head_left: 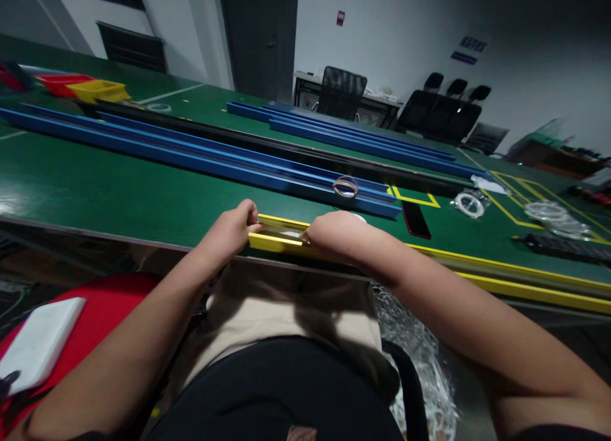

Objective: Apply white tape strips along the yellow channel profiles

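Observation:
A long yellow channel profile (274,242) lies along the near edge of the table and runs off to the right. My left hand (233,228) is closed at its left end, with the fingertips over the end of the channel. My right hand (334,234) is closed and reaches down into the channel a short way to the right; its fingers are mostly hidden behind the hand. Between the hands a pale, thin piece (292,234) shows inside the channel. Whether it is held by my right fingers cannot be made out.
Blue profiles (214,167) and a black one (305,153) lie beyond, with a tape roll (345,186) on top. Nearby are a phone (416,220), wrapped coils (470,204), a power strip (566,247) and yellow (100,91) and red bins (62,84). A red stool (109,301) stands left.

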Demonstrator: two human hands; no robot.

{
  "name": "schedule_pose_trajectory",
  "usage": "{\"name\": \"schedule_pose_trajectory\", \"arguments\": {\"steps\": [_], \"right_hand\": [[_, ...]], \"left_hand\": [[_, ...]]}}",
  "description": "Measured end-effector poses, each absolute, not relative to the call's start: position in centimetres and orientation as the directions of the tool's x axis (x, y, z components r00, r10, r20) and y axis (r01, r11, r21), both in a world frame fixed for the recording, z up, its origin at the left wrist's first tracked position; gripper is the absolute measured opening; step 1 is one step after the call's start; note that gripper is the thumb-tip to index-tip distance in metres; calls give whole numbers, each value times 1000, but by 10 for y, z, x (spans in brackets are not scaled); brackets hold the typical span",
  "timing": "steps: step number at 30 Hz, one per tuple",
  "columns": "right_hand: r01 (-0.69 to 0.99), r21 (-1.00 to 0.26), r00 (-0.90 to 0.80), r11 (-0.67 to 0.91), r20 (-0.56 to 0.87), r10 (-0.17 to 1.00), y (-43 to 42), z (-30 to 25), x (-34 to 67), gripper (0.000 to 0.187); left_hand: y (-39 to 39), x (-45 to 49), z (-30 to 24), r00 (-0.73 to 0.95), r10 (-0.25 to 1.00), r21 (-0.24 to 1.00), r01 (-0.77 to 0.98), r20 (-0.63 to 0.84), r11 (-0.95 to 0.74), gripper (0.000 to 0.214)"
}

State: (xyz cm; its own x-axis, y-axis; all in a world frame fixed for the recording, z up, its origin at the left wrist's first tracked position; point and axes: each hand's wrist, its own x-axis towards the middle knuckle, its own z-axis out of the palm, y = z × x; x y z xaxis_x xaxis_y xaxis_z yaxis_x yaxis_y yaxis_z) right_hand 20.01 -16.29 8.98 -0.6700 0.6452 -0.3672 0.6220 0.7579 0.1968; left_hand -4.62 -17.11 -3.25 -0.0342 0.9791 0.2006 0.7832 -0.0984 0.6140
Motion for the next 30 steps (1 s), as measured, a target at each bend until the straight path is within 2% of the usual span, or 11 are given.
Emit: {"name": "schedule_pose_trajectory", "arguments": {"steps": [6, 12, 18, 26, 30], "right_hand": [[704, 208, -569, 679, -407, 714, -154, 82, 179, 28], [658, 263, -533, 705, -498, 684, -147, 74, 166, 33], [677, 289, -474, 676, -531, 702, -151, 81, 156, 32], [700, 323, -395, 637, -568, 722, -148, 79, 143, 36], [683, 352, -379, 640, -578, 722, -146, 78, 139, 38]], "left_hand": [[-168, -49, -39, 4, 980, 614, 779, 197, -127, 19], [-168, -48, -40, 32, 970, 606, 775, 240, -176, 19], [-169, -50, -46, 43, 961, 588, 783, 272, -202, 20], [-172, -49, -49, 84, 937, 494, 832, 339, -253, 22], [-165, -53, -42, 179, 921, 381, 870, 346, -312, 24]]}}
